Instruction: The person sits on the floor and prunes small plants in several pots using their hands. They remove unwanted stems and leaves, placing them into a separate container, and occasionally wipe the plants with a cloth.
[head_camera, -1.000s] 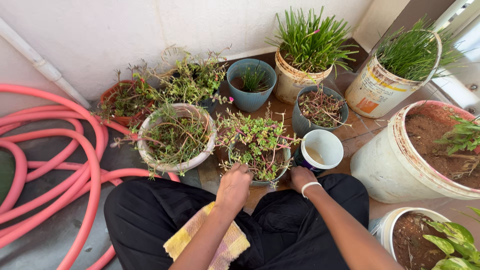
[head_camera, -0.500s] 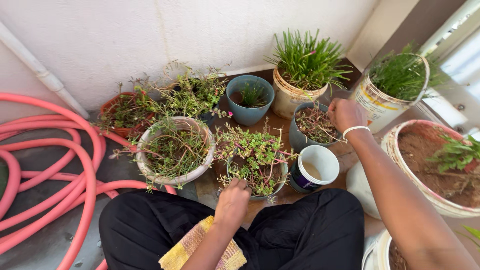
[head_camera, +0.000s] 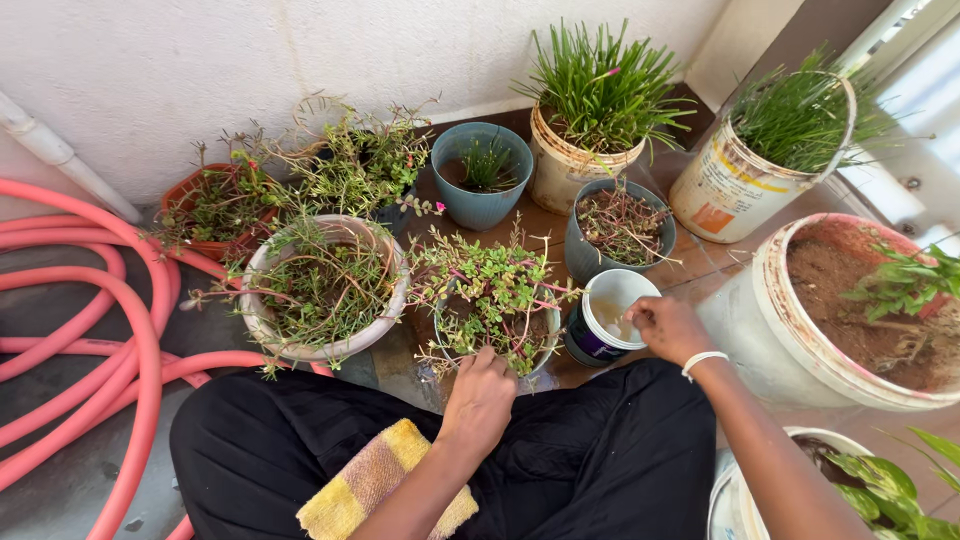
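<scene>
Hands at pots, lower centre of frame.
L hand (head_camera: 480, 392) fingers curled on rim of trailing-plant pot (head_camera: 495, 300); R hand (head_camera: 668, 327) fingers pinched tog. over white cup (head_camera: 612, 312), centre-right. Judgement: steady pot, small pinches, w/o spilling.

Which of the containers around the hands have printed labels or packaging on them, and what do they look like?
Small tub: at the right hand, round, white inside, dark blue and purple printed wrap.
Paint-style bucket: far right by the wall, cream, orange and yellow label, holding grassy plants.
Cream bucket: back centre, stained, print too faint to tell.
No signs or screens.
</scene>
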